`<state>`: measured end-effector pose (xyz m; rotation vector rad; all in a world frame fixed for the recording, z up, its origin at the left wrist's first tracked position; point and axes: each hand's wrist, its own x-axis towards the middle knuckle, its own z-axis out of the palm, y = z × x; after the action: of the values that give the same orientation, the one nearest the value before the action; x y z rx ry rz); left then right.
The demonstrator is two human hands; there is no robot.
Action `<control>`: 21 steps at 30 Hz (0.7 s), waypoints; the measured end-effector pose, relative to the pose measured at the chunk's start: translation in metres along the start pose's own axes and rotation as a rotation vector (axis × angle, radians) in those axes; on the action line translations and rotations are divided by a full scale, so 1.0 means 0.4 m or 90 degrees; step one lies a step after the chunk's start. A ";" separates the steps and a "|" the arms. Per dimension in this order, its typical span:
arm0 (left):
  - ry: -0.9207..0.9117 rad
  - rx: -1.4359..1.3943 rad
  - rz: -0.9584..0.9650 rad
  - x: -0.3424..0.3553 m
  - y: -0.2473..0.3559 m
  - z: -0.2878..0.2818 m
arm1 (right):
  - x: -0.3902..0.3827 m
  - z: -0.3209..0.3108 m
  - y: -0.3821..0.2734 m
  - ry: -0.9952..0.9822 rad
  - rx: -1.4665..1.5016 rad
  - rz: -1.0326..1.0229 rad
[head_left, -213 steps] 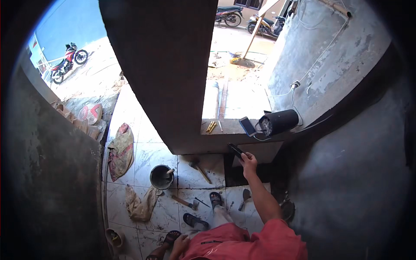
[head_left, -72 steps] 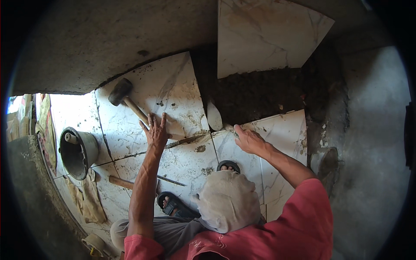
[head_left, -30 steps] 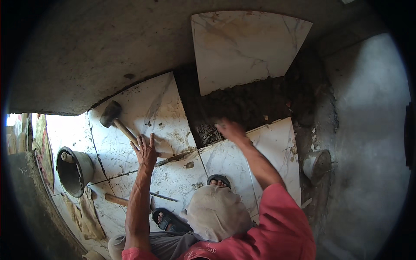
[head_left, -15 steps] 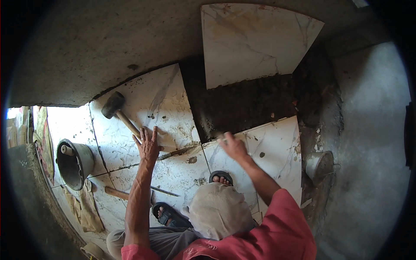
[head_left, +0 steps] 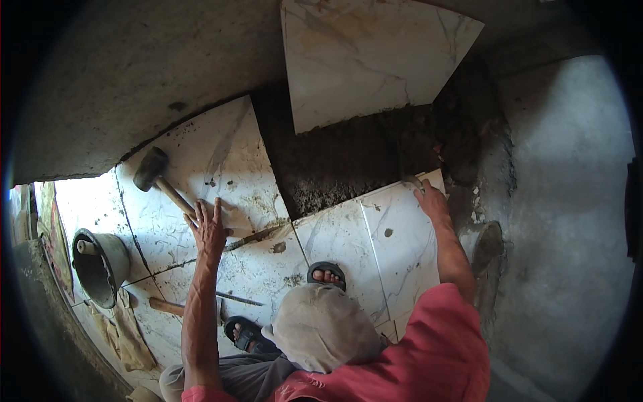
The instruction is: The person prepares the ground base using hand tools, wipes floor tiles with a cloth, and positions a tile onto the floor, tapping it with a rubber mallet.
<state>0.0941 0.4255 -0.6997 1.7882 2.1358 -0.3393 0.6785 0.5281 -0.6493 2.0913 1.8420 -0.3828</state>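
My left hand (head_left: 209, 224) rests with spread fingers on a marbled white tile (head_left: 224, 157), beside the handle of a black-headed mallet (head_left: 151, 169). My right hand (head_left: 430, 201) is closed on a trowel (head_left: 414, 183), partly hidden, at the back edge of another tile (head_left: 395, 254). Its blade is hard to make out against the dark, crumbly bed (head_left: 341, 167) between the tiles. Beyond the bed a cut white tile (head_left: 372, 53) lies against the concrete.
A bucket (head_left: 100, 264) with a handle inside stands left, near a dirty cloth (head_left: 132, 331), a wooden handle (head_left: 165, 305) and a metal rod (head_left: 238, 298). Concrete walls (head_left: 562, 181) close in. A round container (head_left: 485, 251) sits right. A grey cap and sandals show below.
Seven seconds ago I stood holding a dark object; now I am low over the tiles. In the last second my right hand moved rightward along the bed's edge, while my left hand stayed planted.
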 end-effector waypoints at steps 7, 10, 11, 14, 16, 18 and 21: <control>-0.023 0.004 -0.013 -0.008 -0.004 -0.022 | -0.064 0.038 -0.290 -0.069 0.106 -0.153; -0.024 -0.002 -0.007 -0.006 0.011 -0.011 | 0.023 0.052 -0.149 -0.022 0.102 -0.010; -0.024 0.008 -0.013 -0.007 0.000 -0.013 | 0.043 0.024 -0.098 -0.012 0.078 -0.006; -0.023 0.010 -0.013 -0.002 0.006 -0.003 | 0.071 -0.054 0.052 0.030 -0.059 -0.042; -0.010 0.005 -0.011 0.004 0.007 -0.006 | 0.076 -0.065 0.043 0.049 -0.041 -0.002; -0.008 0.000 -0.008 -0.003 0.004 -0.005 | 0.073 -0.064 0.031 0.071 -0.023 0.038; 0.001 -0.007 -0.006 -0.005 -0.004 -0.007 | 0.008 -0.027 -0.008 0.072 0.012 -0.068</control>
<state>0.0925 0.4243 -0.6964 1.7739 2.1431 -0.3282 0.6758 0.5358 -0.6411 2.0724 2.0281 -0.3152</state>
